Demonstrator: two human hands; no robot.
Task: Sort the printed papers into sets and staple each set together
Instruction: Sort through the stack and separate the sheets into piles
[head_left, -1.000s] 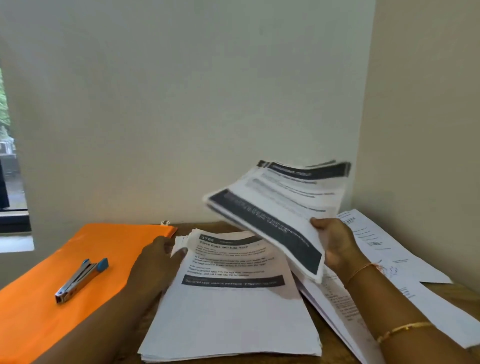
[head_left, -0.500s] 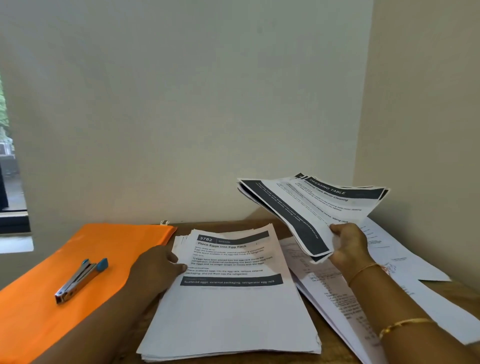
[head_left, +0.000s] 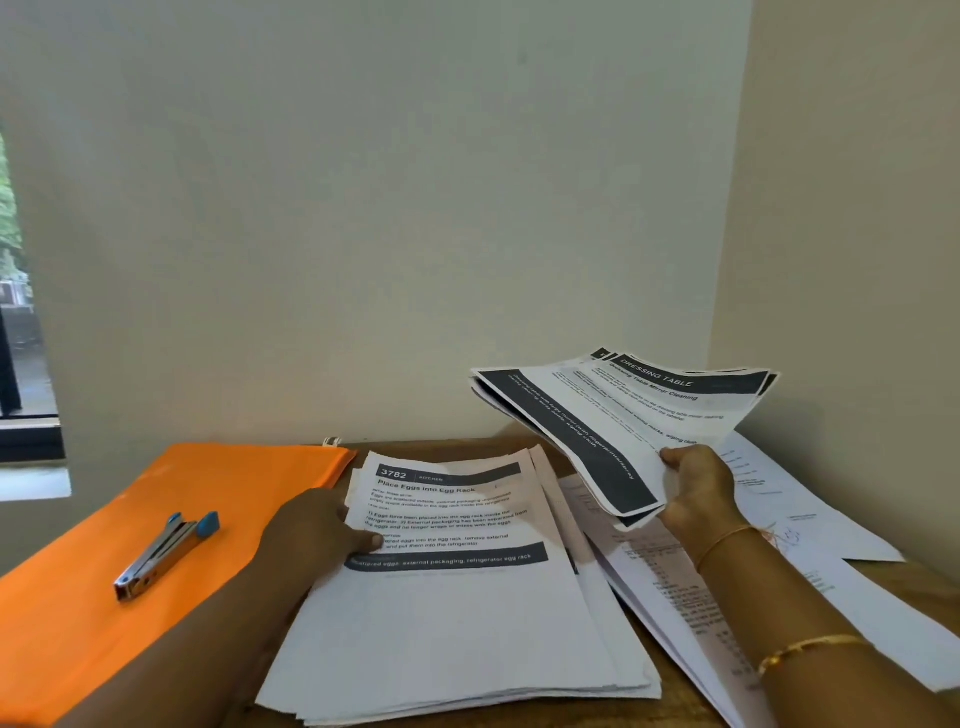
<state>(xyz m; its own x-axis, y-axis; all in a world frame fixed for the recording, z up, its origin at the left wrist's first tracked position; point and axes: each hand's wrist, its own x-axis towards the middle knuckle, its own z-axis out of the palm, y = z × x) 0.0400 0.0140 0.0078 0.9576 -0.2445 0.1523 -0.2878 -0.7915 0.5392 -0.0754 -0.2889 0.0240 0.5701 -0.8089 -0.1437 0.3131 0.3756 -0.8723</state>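
left hand (head_left: 317, 535): on left edge of paper stack (head_left: 457, 623), thumb pressing the top page; other fingers hidden, can't tell if they curl under.
right hand (head_left: 696, 488): fingers clamped on near edge of dressing table sheets (head_left: 613, 415), held in the air, tilted, above the back right corner of the surface (head_left: 447, 446).
paper stack: mid surface, reaching the front edge; top page reads "place eggs into egg rack".
stapler (head_left: 166, 553): lying on orange folder (head_left: 104, 613), left side of surface.
loose sheets (head_left: 857, 613): spread along right edge, under the right forearm.
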